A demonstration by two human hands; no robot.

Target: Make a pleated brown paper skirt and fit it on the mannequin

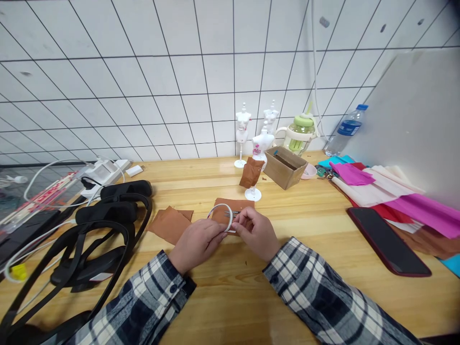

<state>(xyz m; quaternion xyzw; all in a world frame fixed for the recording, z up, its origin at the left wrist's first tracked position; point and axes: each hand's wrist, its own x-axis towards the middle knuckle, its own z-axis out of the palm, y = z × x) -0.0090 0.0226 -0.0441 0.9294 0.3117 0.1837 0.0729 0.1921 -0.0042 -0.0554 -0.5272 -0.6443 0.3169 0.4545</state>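
Note:
My left hand point(198, 243) pinches a thin white looped band point(230, 213) at its lower end. My right hand point(257, 232) is closed just right of the loop, thumb and index finger together; whatever is between them is too small to make out. Under and behind the band lies a brown cloth square point(219, 203), with small dark metal scissors point(234, 213) on it, partly hidden. More brown cloth pieces point(170, 224) lie left of my left hand. A small white mannequin point(261, 142) with brown cloth point(251, 172) around its lower part stands behind my hands.
Two more mannequins point(242, 125) stand near the tiled wall, beside a cardboard box point(285, 166) and a green-lidded cup point(300, 134). At right are a phone point(388, 241), coloured fabrics point(406, 194) and a water bottle point(347, 129). Black headsets point(104, 239) and cables occupy the left.

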